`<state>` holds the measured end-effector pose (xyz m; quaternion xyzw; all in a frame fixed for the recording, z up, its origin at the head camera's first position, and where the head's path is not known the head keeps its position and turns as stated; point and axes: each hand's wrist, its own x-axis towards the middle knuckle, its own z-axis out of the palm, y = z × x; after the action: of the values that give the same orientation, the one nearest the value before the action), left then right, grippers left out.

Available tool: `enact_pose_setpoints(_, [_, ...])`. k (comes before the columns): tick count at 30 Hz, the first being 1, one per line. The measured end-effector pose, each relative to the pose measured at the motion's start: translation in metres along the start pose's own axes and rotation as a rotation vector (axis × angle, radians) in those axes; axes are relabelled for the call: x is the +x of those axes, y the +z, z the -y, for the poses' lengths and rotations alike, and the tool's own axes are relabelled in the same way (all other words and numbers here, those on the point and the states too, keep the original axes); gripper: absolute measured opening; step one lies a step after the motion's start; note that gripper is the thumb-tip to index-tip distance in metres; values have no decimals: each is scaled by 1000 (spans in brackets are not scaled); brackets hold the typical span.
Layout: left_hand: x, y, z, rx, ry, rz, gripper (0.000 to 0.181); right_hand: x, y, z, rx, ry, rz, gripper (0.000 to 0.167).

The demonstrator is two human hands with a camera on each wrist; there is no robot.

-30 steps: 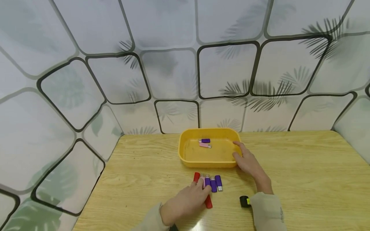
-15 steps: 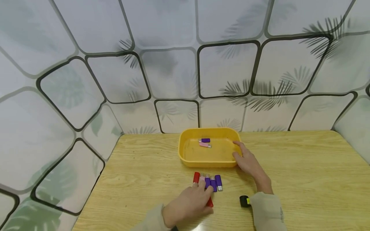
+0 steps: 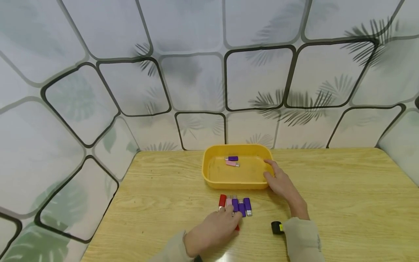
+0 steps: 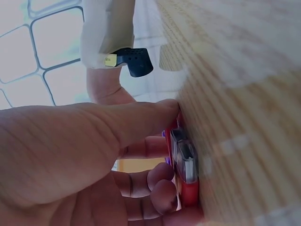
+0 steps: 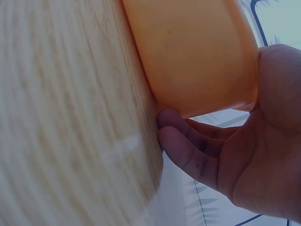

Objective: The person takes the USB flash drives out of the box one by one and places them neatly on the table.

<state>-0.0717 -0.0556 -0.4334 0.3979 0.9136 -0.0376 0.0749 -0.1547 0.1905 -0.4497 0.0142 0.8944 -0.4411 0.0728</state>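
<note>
Several USB sticks lie side by side on the table in front of a yellow tray (image 3: pixel 239 185). A red USB stick (image 3: pixel 222 201) is at the row's left end, a pink one (image 3: pixel 229 202) beside it, then purple ones (image 3: pixel 247 206). Bent over the near side of the row, my left hand (image 3: pixel 212 229) holds a red USB stick (image 4: pixel 189 192) between thumb and fingers; its metal plug shows in the left wrist view. My right hand (image 3: pixel 283 183) grips the tray's right side, fingers against the outer wall in the right wrist view. The left palm hides part of the row.
Inside the tray lie a purple USB stick (image 3: pixel 232 158) and a pink USB stick (image 3: pixel 232 163). A black wrist camera (image 3: pixel 277 228) sits at the right sleeve. A patterned cloth wall (image 3: pixel 196 83) rises behind the wooden table (image 3: pixel 163 196).
My left thumb and fingers have shifted slightly around the near red USB stick, which is now more covered. The right hand and tray have not moved.
</note>
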Motion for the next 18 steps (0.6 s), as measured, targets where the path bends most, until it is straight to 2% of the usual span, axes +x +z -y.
enact_pose_setpoints(6, [-1, 0, 0, 8, 2, 14, 25, -1, 2, -1, 13, 0, 3, 57])
enact_pose_setpoints(9, [-2, -3, 2, -33, -5, 21, 28, -2, 3, -1, 19, -5, 10, 57])
enact_pose_setpoints(12, [-1, -11, 9, -113, 10, 13, 27, -3, 2, -2, 18, -8, 13, 57])
enact_pose_setpoints(15, [4, -21, 23, -174, 28, -45, 27, -2, 2, -2, 3, -21, 4, 57])
enact_pose_setpoints(18, [16, -31, 42, -235, 22, -158, 24, 2, 1, -2, -8, -39, -9, 56])
